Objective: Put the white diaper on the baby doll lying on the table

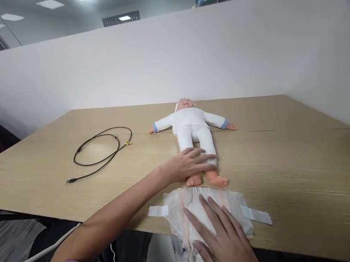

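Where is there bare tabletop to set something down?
The table is bare between the doll and the right edge, and left of the black cable. Crowded: the near edge, left hand over the doll's legs, right hand on the diaper.

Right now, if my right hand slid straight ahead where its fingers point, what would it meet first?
Past the diaper, your right hand would probably meet the doll's foot on the picture's left first; depth here is unclear.

Spread diaper (191,200) near supine doll (190,121)
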Demonstrator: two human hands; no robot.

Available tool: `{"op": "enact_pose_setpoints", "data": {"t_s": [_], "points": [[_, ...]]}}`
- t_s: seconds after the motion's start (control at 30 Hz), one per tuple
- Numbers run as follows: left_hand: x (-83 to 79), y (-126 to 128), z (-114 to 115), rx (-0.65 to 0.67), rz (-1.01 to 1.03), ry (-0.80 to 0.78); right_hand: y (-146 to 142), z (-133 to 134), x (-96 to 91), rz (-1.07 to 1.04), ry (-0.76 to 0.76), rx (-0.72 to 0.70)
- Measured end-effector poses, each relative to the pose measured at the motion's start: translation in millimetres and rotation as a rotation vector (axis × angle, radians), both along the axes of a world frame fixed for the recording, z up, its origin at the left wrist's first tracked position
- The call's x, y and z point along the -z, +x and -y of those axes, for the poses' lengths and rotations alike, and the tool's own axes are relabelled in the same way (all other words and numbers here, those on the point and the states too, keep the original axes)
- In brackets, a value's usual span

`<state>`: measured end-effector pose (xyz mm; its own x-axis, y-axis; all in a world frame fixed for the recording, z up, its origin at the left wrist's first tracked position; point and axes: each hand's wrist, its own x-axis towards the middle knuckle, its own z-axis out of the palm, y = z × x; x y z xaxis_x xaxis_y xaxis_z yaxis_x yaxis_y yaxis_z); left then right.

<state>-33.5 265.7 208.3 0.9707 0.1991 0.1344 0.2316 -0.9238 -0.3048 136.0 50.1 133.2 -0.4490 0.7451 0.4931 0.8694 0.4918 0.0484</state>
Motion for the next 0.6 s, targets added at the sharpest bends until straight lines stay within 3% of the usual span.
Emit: {"op": "enact_pose_setpoints", "data": {"t_s": [0.13, 0.33, 0.43, 0.6], "points": [[5.5, 12.1, -7.2, 0.105, 0.053, 0.057, 1.9, -1.0, -1.3, -0.003, -0.003, -0.021], [3.2, 20.6, -18.7, 0.221, 0.151, -0.01, 2.9, -2.2, -4.3, -0.022, -0.078, -0.034], [-11.8, 18.8, -23.4, 0.238, 0.2, -0.165, 2.7, -7.0, -6.5, -0.033, -0.141, -0.04], [-50.6, 12.1, -32.1, 0.309, 0.361, -0.567, 1.6, -20.5, -13.8, -0.045, -0.249, -0.044]]}}
